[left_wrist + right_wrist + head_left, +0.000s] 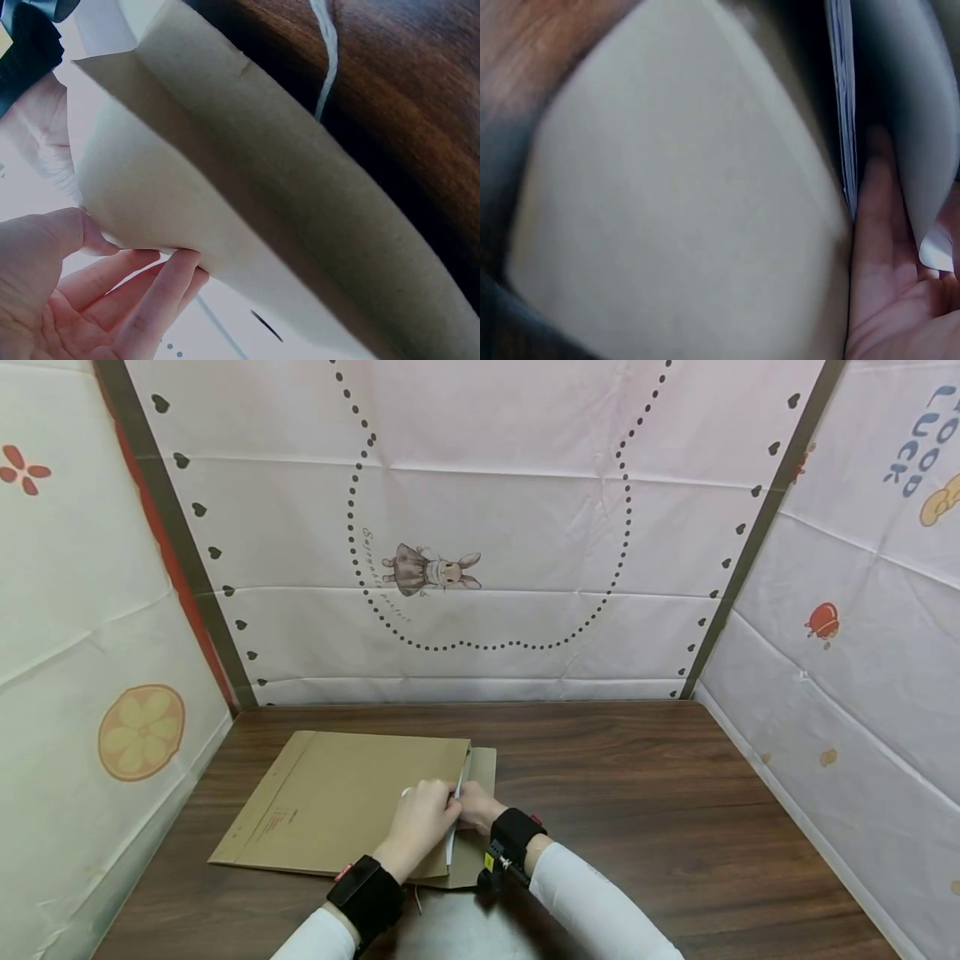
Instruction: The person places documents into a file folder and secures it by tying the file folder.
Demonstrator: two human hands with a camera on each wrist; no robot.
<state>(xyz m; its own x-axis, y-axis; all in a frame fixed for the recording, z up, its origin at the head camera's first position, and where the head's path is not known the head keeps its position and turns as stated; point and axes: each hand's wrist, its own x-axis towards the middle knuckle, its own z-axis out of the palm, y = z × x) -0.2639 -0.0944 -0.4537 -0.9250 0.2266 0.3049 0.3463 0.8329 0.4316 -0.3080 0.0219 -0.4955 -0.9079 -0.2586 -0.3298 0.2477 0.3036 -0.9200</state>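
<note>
A brown kraft-paper file folder [352, 793] lies on the table, its upper cover raised along the right edge above a lower panel [483, 768]. My left hand [423, 818] pinches the cover's edge between thumb and fingers; in the left wrist view the bent kraft board [150, 180] rises from this grip. Opposite it, my right hand [480, 806] reaches into the opening. The right wrist view has its straight fingers [877, 217] slid between a thin stack of white papers [843, 97] and a curved sheet [915, 112]. The fingertips are in shadow.
Dark wooden table [675, 827] extends to the right and behind the folder. A pale string [326, 60] lies beside the folder's near edge. White printed cloth walls [487, 527] enclose the table at the back and both sides.
</note>
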